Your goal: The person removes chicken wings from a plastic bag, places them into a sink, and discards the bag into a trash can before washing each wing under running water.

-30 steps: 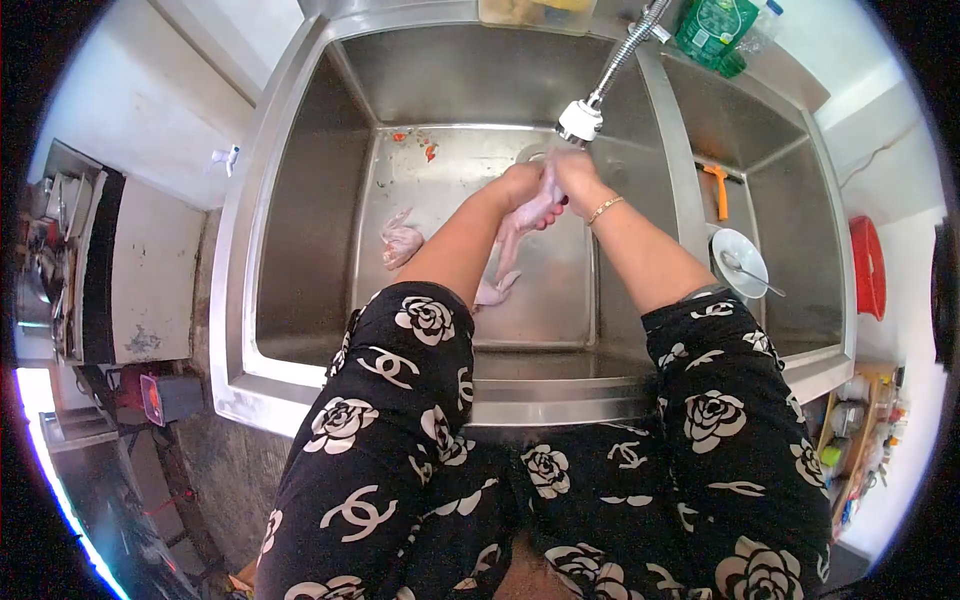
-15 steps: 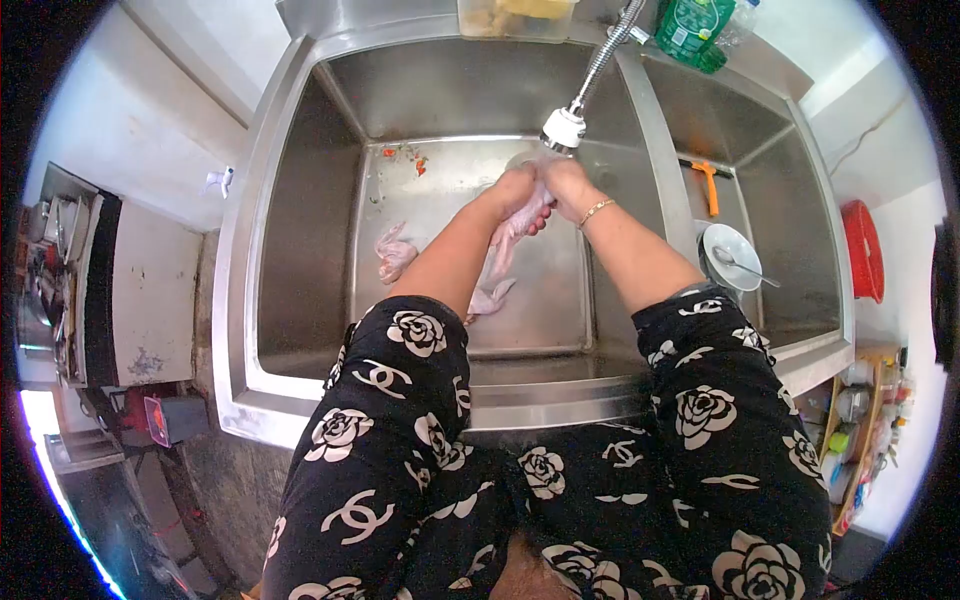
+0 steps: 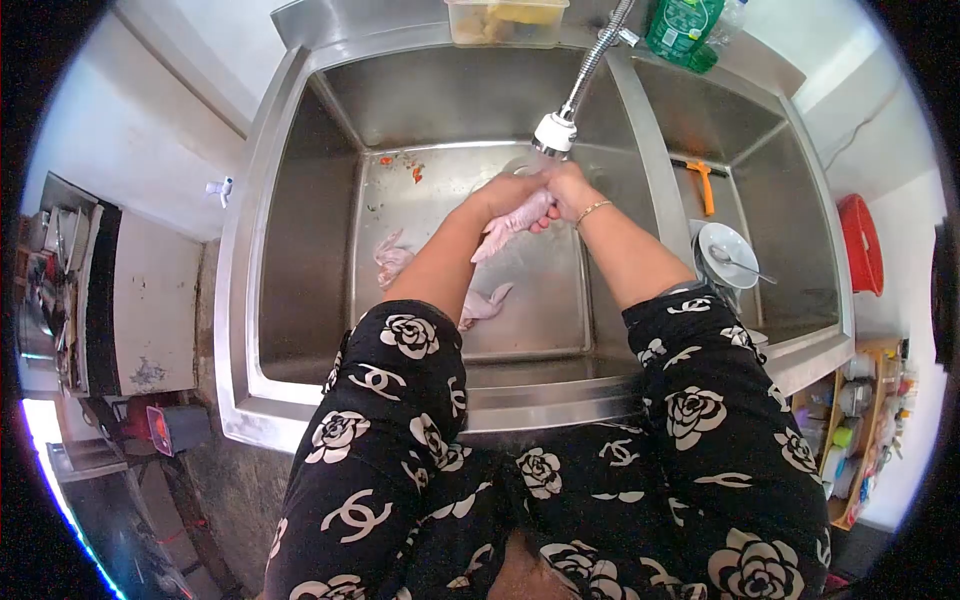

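Under the white faucet head [image 3: 554, 133], my left hand [image 3: 512, 190] and my right hand [image 3: 570, 190] are together, both closed around a pale raw poultry piece [image 3: 512, 226]. Its narrow end points down and to the left. Water appears to run from the faucet over my hands. On the floor of the steel sink [image 3: 540, 325] lie two more pieces: one [image 3: 392, 258] left of my left forearm, another [image 3: 484, 304] partly behind that forearm.
Small red and green scraps [image 3: 416, 173] lie at the sink's back left. The right basin holds an orange-handled tool [image 3: 707, 190] and a white bowl [image 3: 728, 255] with a spoon. A plastic container [image 3: 507, 22] and green bottle [image 3: 683, 28] stand behind.
The held piece has swung up slightly, and its free end now points more to the left. Both hands stay together under the faucet. The view has shifted a little.
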Motion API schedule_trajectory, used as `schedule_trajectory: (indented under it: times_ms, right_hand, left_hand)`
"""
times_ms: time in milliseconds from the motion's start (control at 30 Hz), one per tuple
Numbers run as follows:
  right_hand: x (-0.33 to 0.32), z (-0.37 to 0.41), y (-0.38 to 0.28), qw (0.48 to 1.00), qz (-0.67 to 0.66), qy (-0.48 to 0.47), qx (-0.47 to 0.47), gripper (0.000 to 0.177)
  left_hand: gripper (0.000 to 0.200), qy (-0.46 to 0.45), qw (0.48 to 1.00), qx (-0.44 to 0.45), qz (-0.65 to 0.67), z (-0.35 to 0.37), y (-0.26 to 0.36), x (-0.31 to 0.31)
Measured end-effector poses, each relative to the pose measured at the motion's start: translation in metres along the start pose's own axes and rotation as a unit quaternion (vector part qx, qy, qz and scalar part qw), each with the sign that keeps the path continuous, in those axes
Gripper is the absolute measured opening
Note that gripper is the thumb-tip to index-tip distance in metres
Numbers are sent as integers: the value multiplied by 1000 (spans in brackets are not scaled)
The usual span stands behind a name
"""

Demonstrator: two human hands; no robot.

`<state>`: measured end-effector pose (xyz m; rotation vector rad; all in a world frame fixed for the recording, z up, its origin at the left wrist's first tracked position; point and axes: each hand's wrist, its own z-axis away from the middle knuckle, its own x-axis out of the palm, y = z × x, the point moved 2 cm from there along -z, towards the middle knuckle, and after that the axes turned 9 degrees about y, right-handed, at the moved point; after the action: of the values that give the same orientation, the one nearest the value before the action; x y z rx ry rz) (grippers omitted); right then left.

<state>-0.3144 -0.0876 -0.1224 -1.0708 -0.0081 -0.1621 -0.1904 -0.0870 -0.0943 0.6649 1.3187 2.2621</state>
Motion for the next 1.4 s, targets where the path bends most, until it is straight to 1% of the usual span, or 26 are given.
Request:
schedule_trajectory:
  times_ms: [67,100,167,200,233,267,367,467,533,567,633,667,733,767,833,867,933,967,1033,1100,1133,1200,1233,1333,1367,1400]
  right_hand:
    - [13,13,-11,994,-80,-68,31,16]
    - [17,14,-13,993,-61,-96,9,17]
    - [24,14,-13,988,-25,-152,-31,21]
    - [24,12,-10,992,26,-113,-47,24]
    - [22,7,-8,992,76,-73,-65,26]
    - [19,4,-4,988,127,-31,-80,29]
    - [4,-31,13,933,279,143,-175,34]
    - [9,-6,0,977,119,171,-38,35]
    - [12,14,-11,994,-9,107,36,33]
    - [15,18,-13,992,-73,72,72,32]
    - [20,12,-10,999,6,-36,23,29]
    - [21,8,-7,995,45,-89,0,27]
    - [20,1,0,985,147,-45,-82,26]
    - [20,-2,4,972,197,-24,-123,25]
    - [26,21,-23,937,336,17,-90,23]
    - [26,30,-32,912,403,38,-72,21]
    - [12,13,-19,969,223,106,6,20]
    - [5,4,-10,981,129,137,44,20]
    - [4,3,-10,992,11,118,36,19]
    - [11,15,-19,992,-79,94,34,16]
    - [12,15,-18,998,-42,39,28,14]
    - [14,11,-9,997,32,-72,16,10]
    - [16,6,-1,998,14,-47,37,8]
    - [15,3,11,987,70,-7,147,8]
    - [18,2,12,983,127,57,118,10]
    - [14,0,13,985,112,51,121,10]
  left_hand:
    - [34,21,999,3,40,-11,-14,-18]
    - [30,32,998,7,61,-10,-12,-23]
    - [27,-7,998,23,53,-6,-13,-24]
    - [26,-27,998,29,49,-2,-13,-24]
    - [29,-76,996,22,31,-5,-15,-24]
    - [29,-87,996,14,18,-4,-18,-24]
    - [29,-100,995,-1,-23,11,-11,-17]
    - [30,-77,995,-5,-57,12,-5,-16]
    - [32,-74,995,-18,-71,11,-1,-19]
    - [33,-33,996,-31,-79,11,-3,-21]
    - [35,47,993,-57,-95,12,-8,-25]
    - [36,61,989,-58,-122,11,-8,-27]
    - [37,87,979,-59,-176,13,-6,-28]
    - [37,90,969,-31,-227,10,-6,-27]
    - [37,96,939,27,-328,2,-8,-24]
    - [37,73,954,20,-290,3,-8,-25]
    - [37,25,977,8,-212,7,-7,-28]
    - [35,6,986,10,-168,7,-7,-28]
    - [33,-28,997,16,-76,8,-5,-30]
    - [31,50,996,15,-71,4,-14,-37]
    - [30,89,994,13,-69,2,-18,-40]
    - [29,121,983,-6,-134,-1,-16,-46]
    - [28,138,976,-16,-167,1,-13,-47]
    - [27,184,958,24,-217,10,-5,-33]
    - [26,177,964,18,-198,7,-5,-37]
    - [25,170,969,11,-180,3,-6,-42]
